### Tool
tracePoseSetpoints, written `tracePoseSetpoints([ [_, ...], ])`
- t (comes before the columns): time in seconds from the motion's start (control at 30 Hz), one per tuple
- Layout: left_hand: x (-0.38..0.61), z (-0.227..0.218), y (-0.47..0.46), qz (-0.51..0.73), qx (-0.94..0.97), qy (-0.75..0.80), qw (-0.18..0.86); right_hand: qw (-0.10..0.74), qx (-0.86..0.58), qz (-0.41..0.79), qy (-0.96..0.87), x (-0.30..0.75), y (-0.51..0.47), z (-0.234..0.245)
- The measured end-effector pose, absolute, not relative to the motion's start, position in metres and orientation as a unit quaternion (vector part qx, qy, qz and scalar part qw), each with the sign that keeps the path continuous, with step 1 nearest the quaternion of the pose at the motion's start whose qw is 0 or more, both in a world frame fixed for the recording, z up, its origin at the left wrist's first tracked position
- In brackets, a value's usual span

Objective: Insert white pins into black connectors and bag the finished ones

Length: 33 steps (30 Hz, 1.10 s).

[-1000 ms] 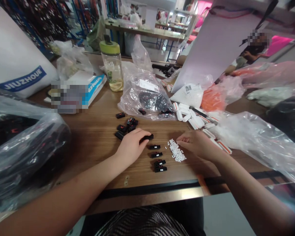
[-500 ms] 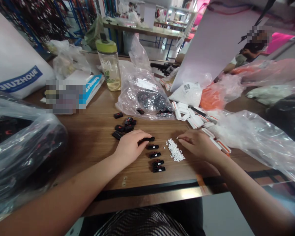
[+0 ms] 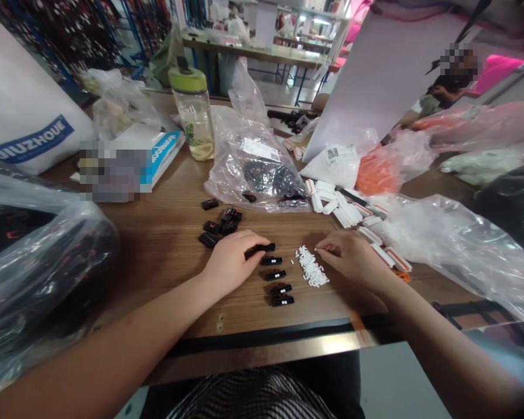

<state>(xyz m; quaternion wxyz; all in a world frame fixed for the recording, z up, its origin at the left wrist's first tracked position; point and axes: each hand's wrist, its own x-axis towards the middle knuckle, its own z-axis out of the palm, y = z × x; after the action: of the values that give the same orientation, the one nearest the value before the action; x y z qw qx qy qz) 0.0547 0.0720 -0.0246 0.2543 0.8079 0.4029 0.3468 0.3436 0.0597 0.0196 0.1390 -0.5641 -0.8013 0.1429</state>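
Observation:
My left hand [image 3: 233,255] is closed round a black plastic connector block [image 3: 268,247], whose right end sticks out past the fingers. My right hand [image 3: 351,255] pinches what looks like one tiny white peg [image 3: 317,249] between thumb and forefinger, just right of a loose heap of small white pegs [image 3: 311,267]. Between the hands, several black connector blocks [image 3: 275,275] lie in a column toward the table edge, each with white dots on its near face. Beyond the left hand sits a small pile of black blocks [image 3: 230,216], some with red parts.
A clear bag of black parts [image 3: 262,166] lies behind the hands, beside a green-lidded bottle [image 3: 190,110]. White pieces with orange strips [image 3: 344,209] and a clear bag [image 3: 445,238] lie at the right. A large plastic bag [image 3: 43,256] fills the left. Another person [image 3: 458,70] sits far right.
My right hand's fingertips have shifted slightly down, and the hand has turned a little. My left hand stays in place on the black connector block.

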Motion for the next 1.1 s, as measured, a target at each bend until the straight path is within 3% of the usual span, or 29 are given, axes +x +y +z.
tracePoseSetpoints([
  [0.27, 0.055, -0.024, 0.073, 0.346, 0.816, 0.402, 0.229, 0.119, -0.555, 0.134, -0.813, 0.346, 0.064, 0.019],
  [0.43, 0.055, -0.024, 0.073, 0.315, 0.830, 0.410, 0.208, 0.089, -0.638, 0.147, -0.751, 0.347, 0.061, 0.018],
  [0.7, 0.055, -0.024, 0.072, 0.297, 0.830, 0.426, 0.202, 0.151, -0.595, 0.184, -0.768, 0.359, 0.063, 0.015],
  [1.1, 0.055, -0.023, 0.071, 0.294, 0.821, 0.445, 0.204, 0.140, -0.609, 0.163, -0.764, 0.355, 0.056, 0.013],
])
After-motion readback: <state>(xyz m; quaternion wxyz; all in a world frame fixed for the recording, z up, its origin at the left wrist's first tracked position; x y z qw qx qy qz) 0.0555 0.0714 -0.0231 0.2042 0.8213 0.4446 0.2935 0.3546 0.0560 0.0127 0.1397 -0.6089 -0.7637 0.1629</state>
